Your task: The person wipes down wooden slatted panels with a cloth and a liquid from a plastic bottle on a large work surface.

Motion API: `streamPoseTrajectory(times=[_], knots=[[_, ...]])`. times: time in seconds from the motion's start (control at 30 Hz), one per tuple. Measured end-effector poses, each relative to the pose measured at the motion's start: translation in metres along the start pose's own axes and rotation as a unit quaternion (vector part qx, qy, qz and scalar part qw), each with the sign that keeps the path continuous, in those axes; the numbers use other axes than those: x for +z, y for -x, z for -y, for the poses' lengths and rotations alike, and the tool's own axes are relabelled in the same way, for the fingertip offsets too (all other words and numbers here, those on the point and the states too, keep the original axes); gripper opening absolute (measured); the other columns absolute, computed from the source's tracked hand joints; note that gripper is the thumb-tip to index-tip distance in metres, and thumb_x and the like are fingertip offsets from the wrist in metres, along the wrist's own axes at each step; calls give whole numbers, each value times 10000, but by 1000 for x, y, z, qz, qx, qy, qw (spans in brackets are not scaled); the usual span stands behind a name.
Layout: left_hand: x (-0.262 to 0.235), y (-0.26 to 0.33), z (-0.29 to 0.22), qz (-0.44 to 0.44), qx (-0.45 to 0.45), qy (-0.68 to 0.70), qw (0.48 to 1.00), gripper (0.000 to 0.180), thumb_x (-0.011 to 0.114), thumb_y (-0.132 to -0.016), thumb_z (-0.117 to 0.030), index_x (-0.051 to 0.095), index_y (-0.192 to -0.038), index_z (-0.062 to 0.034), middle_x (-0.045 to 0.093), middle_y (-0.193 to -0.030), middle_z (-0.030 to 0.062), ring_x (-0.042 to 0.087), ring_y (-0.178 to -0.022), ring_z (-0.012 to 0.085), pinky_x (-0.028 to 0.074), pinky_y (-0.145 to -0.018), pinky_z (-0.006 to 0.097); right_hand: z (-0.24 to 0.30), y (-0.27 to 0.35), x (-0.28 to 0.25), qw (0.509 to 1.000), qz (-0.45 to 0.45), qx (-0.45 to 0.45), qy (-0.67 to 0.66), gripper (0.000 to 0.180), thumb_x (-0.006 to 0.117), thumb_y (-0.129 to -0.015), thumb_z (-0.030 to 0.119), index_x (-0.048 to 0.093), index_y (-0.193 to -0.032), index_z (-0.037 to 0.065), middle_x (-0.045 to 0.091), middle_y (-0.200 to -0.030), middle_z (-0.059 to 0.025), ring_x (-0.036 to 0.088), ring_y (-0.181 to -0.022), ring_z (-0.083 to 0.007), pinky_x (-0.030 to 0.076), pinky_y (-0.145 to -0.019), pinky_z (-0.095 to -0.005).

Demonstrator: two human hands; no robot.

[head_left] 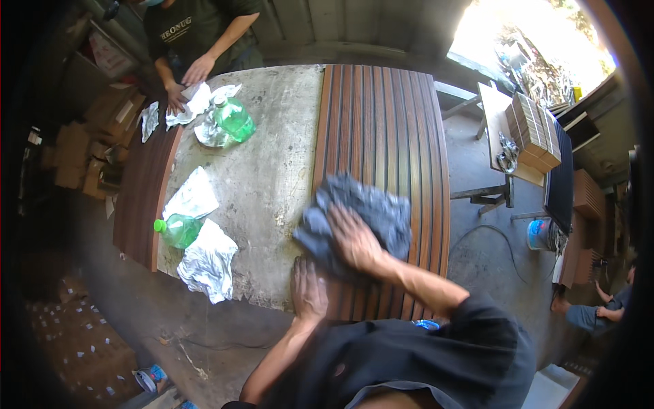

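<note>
My right hand (355,237) lies on a crumpled dark grey cloth (385,208), fingers stretched out and pressing it against a brown slatted wood panel (381,123). The cloth covers part of the panel's near half and laps over its left edge. Flat at that left edge, where the panel meets the worn grey tabletop (272,184), rests my left hand (309,290), its fingers extended and nothing in them. Further left on the tabletop lie a green plastic bottle (181,231) and white cloths (208,262).
Across the table, another person's hands (187,85) touch white cloths beside a second green bottle (235,119). A dark brown panel (144,198) lies along the left side. To the right stand stacked wood pieces (535,129) on a bench and a bucket (541,234).
</note>
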State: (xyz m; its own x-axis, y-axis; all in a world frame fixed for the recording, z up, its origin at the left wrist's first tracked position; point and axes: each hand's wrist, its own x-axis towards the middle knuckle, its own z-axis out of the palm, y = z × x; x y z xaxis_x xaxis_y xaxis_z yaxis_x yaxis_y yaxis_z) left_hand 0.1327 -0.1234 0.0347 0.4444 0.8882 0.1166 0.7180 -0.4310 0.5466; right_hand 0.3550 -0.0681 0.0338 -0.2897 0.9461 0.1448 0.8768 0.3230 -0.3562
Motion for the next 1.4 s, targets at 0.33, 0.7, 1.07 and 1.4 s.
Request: streamPoseTrajectory(times=[0.33, 0.7, 1.07, 1.4], knots=[[-6, 4, -1, 36, 6, -8, 999, 597, 471, -1007, -208, 353, -1500, 108, 345, -1550, 341, 314, -1451, 519, 249, -1208, 570, -63, -1, -26, 994, -21, 105, 32, 584, 464, -1019, 291, 404, -1501, -35, 362, -1585, -260, 324, -1491, -408, 242, -1220, -536], [-11, 0, -5, 60, -16, 11, 998, 586, 461, -986, -173, 363, -1456, 162, 358, -1502, 393, 327, -1415, 570, 251, -1189, 622, -327, -266, -42, 948, -230, 163, 149, 506, 433, -1023, 280, 528, -1407, -37, 474, -1502, -267, 423, -1423, -425, 340, -1172, -515], [-7, -2, -8, 34, 6, -37, 999, 587, 478, -993, -174, 362, -1467, 152, 397, -1489, 381, 349, -1410, 558, 274, -1184, 606, -320, -257, -41, 957, -199, 161, 137, 574, 421, -996, 250, 436, -1475, -65, 388, -1566, -272, 336, -1483, -410, 266, -1218, -494], [4, 7, 9, 11, -98, 83, 992, 650, 418, -1049, -363, 346, -1515, 84, 369, -1551, 320, 341, -1454, 463, 235, -1225, 491, 13, 36, 3, 999, 6, -38, -31, 639, 554, -880, 174, 451, -1465, -62, 341, -1596, -259, 296, -1507, -401, 220, -1238, -517]])
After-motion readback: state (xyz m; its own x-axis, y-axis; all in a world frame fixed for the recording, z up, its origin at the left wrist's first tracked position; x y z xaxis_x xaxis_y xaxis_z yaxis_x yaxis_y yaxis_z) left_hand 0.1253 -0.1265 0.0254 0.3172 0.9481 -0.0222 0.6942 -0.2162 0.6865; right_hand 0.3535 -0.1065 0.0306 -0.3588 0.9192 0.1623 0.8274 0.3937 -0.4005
